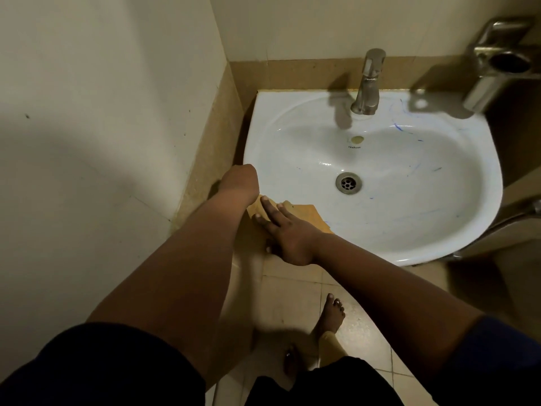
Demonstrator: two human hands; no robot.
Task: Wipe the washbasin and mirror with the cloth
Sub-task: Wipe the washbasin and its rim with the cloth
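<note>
The white washbasin (456, 200) is fixed in a corner, with blue scribble marks inside the bowl and on its right rim. A yellow cloth (311, 215) lies folded over the basin's front left rim. My right hand (285, 232) rests flat on the cloth, fingers spread and pointing left, thumb down over the rim's edge. My left hand (239, 183) is bent down at the wrist by the basin's left rim, just above the cloth's left corner. Its fingers are hidden behind the wrist. The mirror is out of view.
A steel tap (367, 83) stands at the basin's back, the drain (348, 183) at its middle. A metal wall fitting (497, 63) juts out at the top right. Walls close in on the left and back. My bare feet (329, 317) stand on the tiled floor below.
</note>
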